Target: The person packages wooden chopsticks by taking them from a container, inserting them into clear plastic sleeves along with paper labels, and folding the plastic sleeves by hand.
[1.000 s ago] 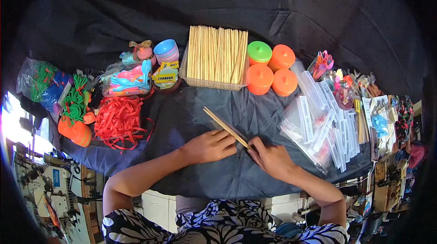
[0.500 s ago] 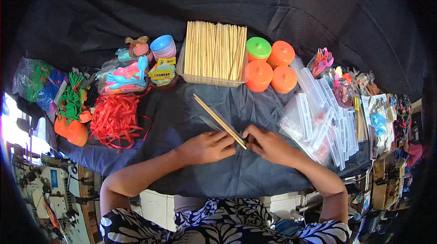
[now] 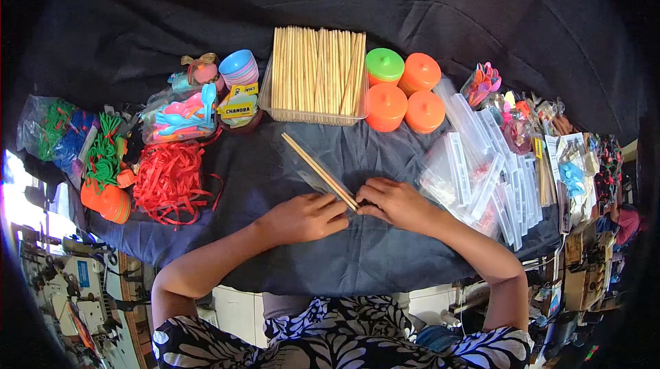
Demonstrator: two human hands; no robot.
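Observation:
Two thin wooden sticks (image 3: 315, 166) lie slanted side by side in or on a clear plastic sleeve, above the black cloth. My left hand (image 3: 306, 218) is closed on the sticks near their lower end. At that lower end my right hand (image 3: 395, 204) is pinched, fingertips touching the sleeve's edge; exactly what they grip is too small to tell. Beyond the hands stands a clear tray (image 3: 313, 118) full of wooden sticks (image 3: 320, 70).
Orange tubs (image 3: 386, 107) and a green-lidded one (image 3: 384, 64) stand right of the tray. Clear plastic cases (image 3: 487, 187) lie at right. Red ribbon (image 3: 172, 180), spoons (image 3: 185, 116), stacked cups (image 3: 238, 66) and green cord (image 3: 104, 152) are at left.
My right hand has come up and left to the lower end of the sticks. The objects on the cloth appear shifted slightly left and up in the view.

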